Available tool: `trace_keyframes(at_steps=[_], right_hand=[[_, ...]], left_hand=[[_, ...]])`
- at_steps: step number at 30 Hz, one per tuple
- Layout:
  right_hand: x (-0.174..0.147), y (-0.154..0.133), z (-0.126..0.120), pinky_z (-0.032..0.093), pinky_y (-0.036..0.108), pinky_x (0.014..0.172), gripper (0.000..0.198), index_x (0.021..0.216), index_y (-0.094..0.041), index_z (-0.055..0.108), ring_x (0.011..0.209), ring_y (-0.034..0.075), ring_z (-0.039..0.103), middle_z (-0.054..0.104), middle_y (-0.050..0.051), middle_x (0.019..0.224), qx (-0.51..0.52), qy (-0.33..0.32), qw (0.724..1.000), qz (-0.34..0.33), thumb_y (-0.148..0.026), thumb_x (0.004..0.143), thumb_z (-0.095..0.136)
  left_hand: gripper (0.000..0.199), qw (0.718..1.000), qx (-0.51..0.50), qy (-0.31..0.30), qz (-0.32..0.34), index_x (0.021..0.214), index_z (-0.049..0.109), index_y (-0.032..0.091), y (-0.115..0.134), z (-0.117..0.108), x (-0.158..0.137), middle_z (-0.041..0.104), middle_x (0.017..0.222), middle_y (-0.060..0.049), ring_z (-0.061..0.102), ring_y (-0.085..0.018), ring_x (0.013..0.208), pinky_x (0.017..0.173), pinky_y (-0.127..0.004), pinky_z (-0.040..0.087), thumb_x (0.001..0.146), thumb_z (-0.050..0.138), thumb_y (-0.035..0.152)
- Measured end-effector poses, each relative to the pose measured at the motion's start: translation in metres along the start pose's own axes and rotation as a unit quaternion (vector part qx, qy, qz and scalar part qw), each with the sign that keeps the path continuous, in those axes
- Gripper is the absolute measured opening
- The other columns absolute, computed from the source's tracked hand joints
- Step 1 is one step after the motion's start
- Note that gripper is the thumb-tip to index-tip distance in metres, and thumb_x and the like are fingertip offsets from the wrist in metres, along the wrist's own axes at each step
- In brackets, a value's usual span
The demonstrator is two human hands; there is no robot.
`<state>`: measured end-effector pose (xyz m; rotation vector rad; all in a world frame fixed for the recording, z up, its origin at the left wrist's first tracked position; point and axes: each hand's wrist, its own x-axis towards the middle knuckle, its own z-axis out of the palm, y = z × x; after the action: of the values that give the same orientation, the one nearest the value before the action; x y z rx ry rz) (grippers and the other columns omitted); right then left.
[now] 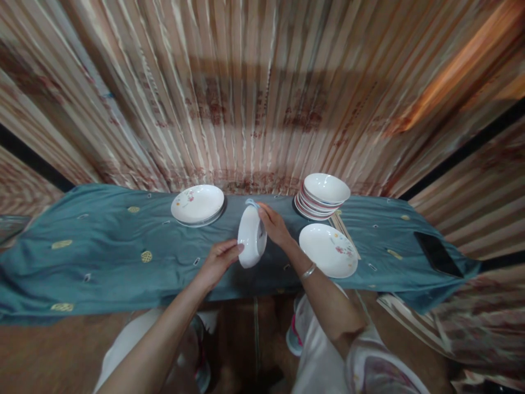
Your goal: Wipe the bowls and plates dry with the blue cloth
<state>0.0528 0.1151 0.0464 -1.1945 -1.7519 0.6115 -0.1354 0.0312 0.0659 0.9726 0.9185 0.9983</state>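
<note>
A white bowl [251,241] is tipped on its side above the middle of the table. My left hand [221,260] grips its lower left edge, with the thumb on the outside. At the bowl's upper right rim is my right hand [273,221], closed on a small light-blue cloth [251,203] that touches the bowl. Part of this cloth is hidden behind the fingers. Right of my hands lies a white oval plate [328,249] with a flower print, partly behind my right wrist.
A teal patterned cloth [115,246] covers the table. Stacked flowered plates [199,203] lie at the back left, and several stacked bowls [324,191] at the back right. Chopsticks [348,235] rest beside the oval plate. A black phone [438,254] lies far right. Curtains [246,109] hang behind.
</note>
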Motion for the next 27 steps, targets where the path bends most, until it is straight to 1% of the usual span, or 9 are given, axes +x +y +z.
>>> trace_keyframes(at_steps=[2,6,9,12,15,17,20,23,27], right_hand=[[0.000,0.006,0.003,0.044,0.038,0.111,0.047,0.129,-0.021,0.063,0.125,0.021,0.060,0.067,0.007,0.130,0.022,-0.015,0.999,0.032,-0.047,0.100,0.036],[-0.005,0.007,0.016,0.041,0.039,0.114,0.043,0.130,-0.026,0.062,0.127,0.019,0.058,0.066,0.003,0.133,0.037,-0.046,0.998,0.019,-0.045,0.100,0.038],[-0.009,0.004,0.024,0.039,0.040,0.116,0.044,0.131,-0.025,0.062,0.130,0.020,0.057,0.064,0.005,0.136,0.034,-0.061,0.998,0.003,-0.045,0.101,0.036],[-0.015,-0.001,0.027,0.037,0.040,0.118,0.046,0.134,-0.025,0.060,0.133,0.019,0.054,0.061,0.006,0.140,0.028,-0.055,0.998,-0.018,-0.045,0.101,0.035],[-0.022,-0.013,0.026,0.034,0.039,0.120,0.045,0.138,-0.027,0.056,0.136,0.017,0.050,0.057,0.005,0.144,0.024,-0.047,0.997,-0.058,-0.044,0.102,0.034],[-0.027,-0.022,0.025,0.033,0.040,0.121,0.045,0.140,-0.027,0.055,0.139,0.017,0.047,0.054,0.005,0.147,0.021,-0.056,0.994,-0.090,-0.042,0.103,0.035],[-0.034,-0.033,0.024,0.032,0.040,0.121,0.045,0.141,-0.025,0.053,0.140,0.018,0.045,0.052,0.007,0.149,0.012,-0.079,0.989,-0.127,-0.041,0.104,0.035],[-0.036,-0.038,0.022,0.032,0.039,0.121,0.046,0.142,-0.023,0.053,0.141,0.018,0.044,0.052,0.009,0.149,0.002,-0.094,0.985,-0.142,-0.041,0.104,0.034],[-0.035,-0.040,0.016,0.031,0.037,0.121,0.046,0.140,-0.024,0.055,0.141,0.017,0.043,0.052,0.007,0.149,-0.020,-0.096,0.986,-0.137,-0.041,0.104,0.032]], left_hand=[[0.036,1.000,-0.005,-0.006,0.020,0.093,0.078,0.015,0.001,0.001,-0.001,0.076,0.090,-0.008,0.065,-0.020,0.081,0.078,-0.028,0.049,0.064,0.084,0.036],[0.069,0.998,-0.035,0.002,0.055,0.128,0.064,0.023,0.003,0.003,0.000,0.072,0.114,-0.007,0.065,-0.022,0.097,0.082,-0.028,0.048,0.062,0.083,0.020],[0.077,0.997,-0.054,0.008,0.050,0.134,0.058,0.023,0.003,0.003,0.000,0.071,0.118,-0.006,0.064,-0.022,0.099,0.084,-0.028,0.047,0.061,0.081,0.017],[0.074,0.997,-0.057,0.009,0.052,0.131,0.061,0.021,0.002,0.000,-0.001,0.071,0.117,-0.005,0.062,-0.021,0.101,0.087,-0.028,0.046,0.060,0.080,0.016],[0.067,0.997,-0.060,0.005,0.051,0.123,0.065,0.019,0.000,0.000,-0.001,0.072,0.115,-0.005,0.062,-0.022,0.102,0.087,-0.028,0.046,0.058,0.080,0.016],[0.060,0.996,-0.073,0.013,0.040,0.117,0.068,0.018,-0.002,0.001,0.000,0.073,0.111,-0.006,0.063,-0.022,0.100,0.086,-0.029,0.047,0.059,0.082,0.020],[0.047,0.994,-0.092,0.050,0.026,0.106,0.070,0.017,-0.004,0.004,0.002,0.075,0.099,-0.006,0.065,-0.021,0.091,0.083,-0.031,0.048,0.064,0.083,0.033],[0.045,0.993,-0.089,0.076,0.024,0.100,0.071,0.016,-0.002,0.005,0.003,0.075,0.091,-0.005,0.066,-0.020,0.085,0.079,-0.031,0.049,0.064,0.084,0.039],[0.044,0.995,-0.075,0.059,0.017,0.096,0.075,0.014,0.002,0.005,-0.001,0.076,0.088,-0.005,0.067,-0.022,0.083,0.077,-0.031,0.050,0.059,0.088,0.035]])
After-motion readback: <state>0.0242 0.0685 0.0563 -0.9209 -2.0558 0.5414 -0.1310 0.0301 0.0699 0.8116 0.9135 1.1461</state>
